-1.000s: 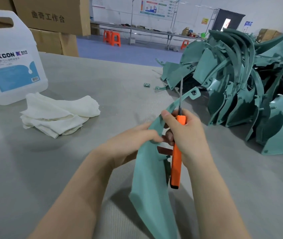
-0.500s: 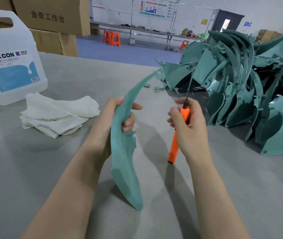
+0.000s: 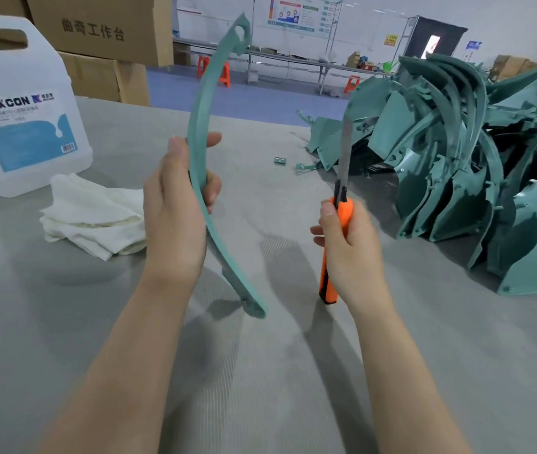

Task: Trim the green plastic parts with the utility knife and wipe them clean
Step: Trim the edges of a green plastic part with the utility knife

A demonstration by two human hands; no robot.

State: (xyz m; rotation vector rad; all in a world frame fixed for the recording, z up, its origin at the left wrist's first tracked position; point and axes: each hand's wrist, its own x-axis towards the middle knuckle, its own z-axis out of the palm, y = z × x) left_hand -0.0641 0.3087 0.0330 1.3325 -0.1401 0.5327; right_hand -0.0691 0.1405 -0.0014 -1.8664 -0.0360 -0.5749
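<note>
While I hold one long, bent green part [image 3: 199,119] up off the table [image 3: 260,371], my left hand [image 3: 175,217] is curled around its middle, fingers and thumb wrapped on it so it cannot slip. Its top end, with a little hole in it, sticks up high above my left hand. Its bottom end hangs down below my wrist, close to the table; I cannot tell if it touches. I think I hold it with the thin edge toward me so I can look along it for rough bits to cut. My right hand [image 3: 349,247] is closed tight around the orange utility knife [image 3: 342,204], off to the right of my left hand and apart from the part. The long blade [image 3: 345,152] is pushed out and points up and away from me, which keeps the sharp end far from my fingers. It is not touching the green part, so no cutting is going on right now. Past my right hand, on its far right side, lies a big pile of green parts [image 3: 457,165]. Just to the left of my left hand sits a folded white cloth [image 3: 93,214], and behind the cloth stands a big white jug [image 3: 21,119]. I guess they wait there for the wiping step.
</note>
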